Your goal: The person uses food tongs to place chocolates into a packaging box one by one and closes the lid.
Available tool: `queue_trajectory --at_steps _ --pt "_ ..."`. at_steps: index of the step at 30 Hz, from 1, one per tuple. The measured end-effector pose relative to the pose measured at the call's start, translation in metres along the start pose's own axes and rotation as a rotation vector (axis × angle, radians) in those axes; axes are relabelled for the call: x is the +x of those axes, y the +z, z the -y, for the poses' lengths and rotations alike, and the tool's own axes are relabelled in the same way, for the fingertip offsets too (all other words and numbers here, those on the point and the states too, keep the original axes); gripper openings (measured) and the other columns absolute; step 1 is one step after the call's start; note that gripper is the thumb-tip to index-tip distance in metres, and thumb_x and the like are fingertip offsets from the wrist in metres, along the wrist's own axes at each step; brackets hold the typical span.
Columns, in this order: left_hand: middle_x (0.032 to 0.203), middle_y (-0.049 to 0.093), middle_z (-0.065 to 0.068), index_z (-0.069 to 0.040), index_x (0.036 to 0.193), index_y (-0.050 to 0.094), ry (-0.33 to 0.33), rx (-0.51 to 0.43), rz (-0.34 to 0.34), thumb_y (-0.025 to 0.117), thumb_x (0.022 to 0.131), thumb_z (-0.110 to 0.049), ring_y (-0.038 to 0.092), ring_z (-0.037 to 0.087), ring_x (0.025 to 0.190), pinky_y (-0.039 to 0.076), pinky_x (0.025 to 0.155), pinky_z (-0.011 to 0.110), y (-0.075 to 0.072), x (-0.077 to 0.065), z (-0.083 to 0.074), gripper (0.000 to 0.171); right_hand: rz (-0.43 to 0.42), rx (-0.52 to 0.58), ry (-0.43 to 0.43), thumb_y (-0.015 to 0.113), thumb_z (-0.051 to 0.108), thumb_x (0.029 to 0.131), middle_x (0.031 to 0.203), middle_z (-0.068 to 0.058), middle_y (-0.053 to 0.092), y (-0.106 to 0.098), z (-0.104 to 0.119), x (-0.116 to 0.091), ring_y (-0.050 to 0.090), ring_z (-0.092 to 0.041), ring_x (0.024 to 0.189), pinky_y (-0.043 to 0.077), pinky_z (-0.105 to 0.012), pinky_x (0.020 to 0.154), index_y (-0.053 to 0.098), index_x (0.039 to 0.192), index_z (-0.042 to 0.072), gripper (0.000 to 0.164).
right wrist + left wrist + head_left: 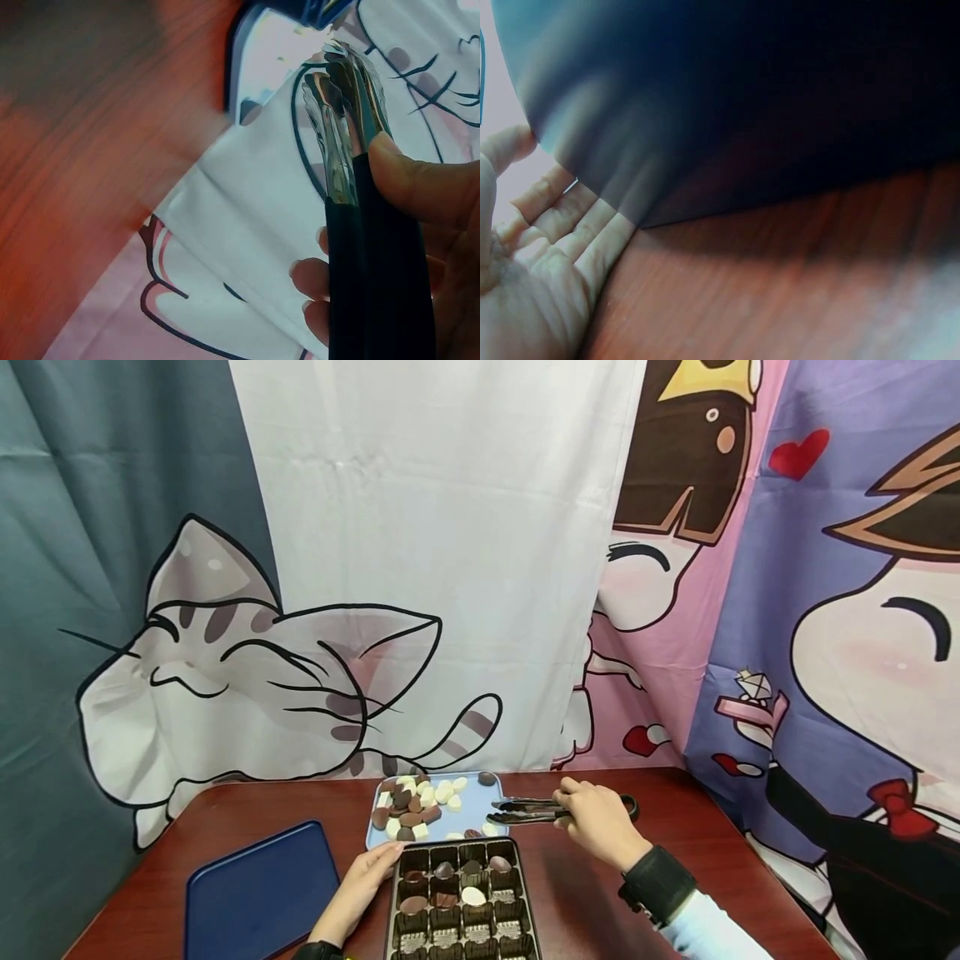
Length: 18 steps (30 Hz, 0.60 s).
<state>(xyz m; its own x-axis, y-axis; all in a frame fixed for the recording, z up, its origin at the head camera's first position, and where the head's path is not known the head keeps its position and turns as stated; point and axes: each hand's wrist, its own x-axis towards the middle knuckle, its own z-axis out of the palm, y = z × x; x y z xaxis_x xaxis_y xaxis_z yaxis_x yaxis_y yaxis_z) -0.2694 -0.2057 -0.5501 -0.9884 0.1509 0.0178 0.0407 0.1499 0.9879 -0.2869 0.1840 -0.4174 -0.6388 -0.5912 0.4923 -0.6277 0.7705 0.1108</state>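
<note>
My left hand (360, 889) holds the upper left corner of a dark plastic chocolate box tray (477, 933). In the left wrist view the fingers (592, 232) lie against the tray's dark side (742, 112), the thumb at its edge. Several chocolates, brown and one white (473, 896), fill compartments in its far rows; nearer ones show bare bottoms. My right hand (597, 822) grips black-handled metal tongs (528, 817) right of the light blue tray (476, 810). Nothing sits between the tong tips, as the right wrist view shows. White and brown chocolates (408, 818) are heaped on that tray's left part.
A dark blue tray (262, 893) lies at the left of the reddish-brown wooden table (622, 893). Single chocolates (487, 778) lie along the light blue tray's edges. Behind the table hangs a printed cartoon curtain (450, 568).
</note>
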Motion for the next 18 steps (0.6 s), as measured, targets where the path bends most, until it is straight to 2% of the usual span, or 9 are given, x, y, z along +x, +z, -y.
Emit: queue_trajectory --at_steps 2,5,9,10,11,14,17,18 --pt "0.153 0.056 0.035 0.015 0.147 0.060 0.007 0.019 0.020 0.050 0.120 -0.033 0.054 0.046 0.144 0.057 0.110 0.054 -0.002 -0.002 -0.005 0.057 0.009 -0.004 -0.003 0.097 0.011 0.080 0.082 0.004 0.051 0.003 0.000 0.005 0.055 -0.022 0.065 0.044 -0.027 0.052 0.076 0.088 0.011 0.022" --pt "0.150 0.060 0.033 0.014 0.145 0.063 0.026 0.019 0.022 0.052 0.118 -0.039 0.057 0.044 0.142 0.059 0.108 0.052 -0.004 -0.001 -0.001 0.060 0.014 -0.011 -0.011 0.097 0.009 0.078 0.081 0.002 0.052 0.008 0.001 0.011 0.055 -0.023 0.063 0.044 -0.027 0.050 0.077 0.085 0.010 0.021" --pt "0.154 0.057 0.033 0.012 0.149 0.061 0.024 -0.007 0.034 0.053 0.117 -0.047 0.055 0.044 0.145 0.056 0.112 0.056 -0.008 0.008 0.020 0.067 -0.006 -0.023 -0.037 0.097 0.008 0.071 0.079 -0.001 0.054 0.022 0.001 0.016 0.059 -0.026 0.063 0.052 -0.036 0.048 0.077 0.081 0.009 0.022" --pt "0.155 0.056 0.032 0.009 0.150 0.061 0.019 -0.007 0.041 0.053 0.117 -0.047 0.056 0.038 0.144 0.057 0.112 0.053 -0.010 0.011 0.026 0.066 -0.003 -0.021 -0.040 0.097 0.008 0.070 0.079 -0.001 0.054 0.023 0.002 0.017 0.060 -0.027 0.063 0.054 -0.038 0.048 0.077 0.080 0.009 0.022" --pt "0.155 0.056 0.032 0.009 0.151 0.060 0.040 -0.007 0.053 0.052 0.117 -0.045 0.057 0.036 0.144 0.057 0.111 0.052 -0.013 0.014 0.033 0.064 0.005 -0.017 -0.040 0.097 0.008 0.069 0.079 -0.002 0.054 0.024 0.003 0.017 0.061 -0.027 0.063 0.055 -0.040 0.048 0.078 0.080 0.009 0.023" --pt "0.158 0.055 0.027 0.004 0.153 0.061 0.012 -0.017 0.056 0.053 0.118 -0.044 0.056 0.024 0.143 0.057 0.112 0.045 -0.016 0.021 0.047 0.060 0.044 -0.020 -0.035 0.097 0.007 0.069 0.079 -0.002 0.054 0.028 0.007 0.019 0.062 -0.028 0.063 0.055 -0.041 0.048 0.078 0.080 0.008 0.022" --pt "0.159 0.055 0.026 0.002 0.150 0.065 -0.017 -0.025 0.029 0.057 0.116 -0.046 0.055 0.026 0.144 0.056 0.113 0.044 -0.015 0.022 0.046 0.060 0.092 -0.039 -0.005 0.097 0.007 0.072 0.077 -0.001 0.053 0.026 0.014 0.022 0.062 -0.027 0.063 0.055 -0.039 0.048 0.077 0.078 0.009 0.021" --pt "0.159 0.054 0.027 0.003 0.149 0.065 -0.045 -0.028 0.009 0.056 0.116 -0.045 0.054 0.029 0.146 0.055 0.115 0.045 -0.011 0.019 0.037 0.060 0.100 -0.051 0.003 0.097 0.007 0.073 0.077 0.000 0.052 0.027 0.015 0.023 0.062 -0.026 0.062 0.055 -0.038 0.048 0.076 0.077 0.010 0.021"
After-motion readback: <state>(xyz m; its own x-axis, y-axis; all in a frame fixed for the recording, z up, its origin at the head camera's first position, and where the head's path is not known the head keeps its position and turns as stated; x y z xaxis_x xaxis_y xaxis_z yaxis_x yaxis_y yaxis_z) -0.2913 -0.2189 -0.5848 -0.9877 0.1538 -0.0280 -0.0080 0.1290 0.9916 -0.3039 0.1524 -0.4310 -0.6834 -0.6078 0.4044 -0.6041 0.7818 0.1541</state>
